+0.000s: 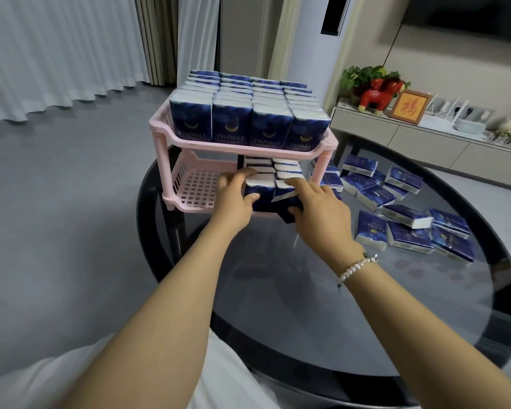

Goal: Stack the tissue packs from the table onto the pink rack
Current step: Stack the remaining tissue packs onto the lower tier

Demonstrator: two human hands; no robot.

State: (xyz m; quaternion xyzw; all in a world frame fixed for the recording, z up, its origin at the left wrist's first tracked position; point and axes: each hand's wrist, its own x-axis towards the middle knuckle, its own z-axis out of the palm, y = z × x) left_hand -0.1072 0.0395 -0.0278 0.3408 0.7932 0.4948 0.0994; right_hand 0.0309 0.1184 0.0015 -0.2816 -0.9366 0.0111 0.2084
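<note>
A two-tier pink rack [189,143] stands on the far left of a round dark glass table [307,305]. Its top tier is full of upright dark blue tissue packs [232,119]. Several more stand in rows on the right half of the lower tier [286,168]. My left hand [236,199] grips the front left pack [261,193] of those rows at the tier's front edge. My right hand [319,211] grips the tilted pack [289,202] beside it. Several loose packs [396,208] lie on the table to the right.
The left half of the lower tier is bare pink grid [196,187]. A low cabinet [396,134] behind the table carries a red figurine, a framed picture and a plant. White curtains hang at the back left over grey floor.
</note>
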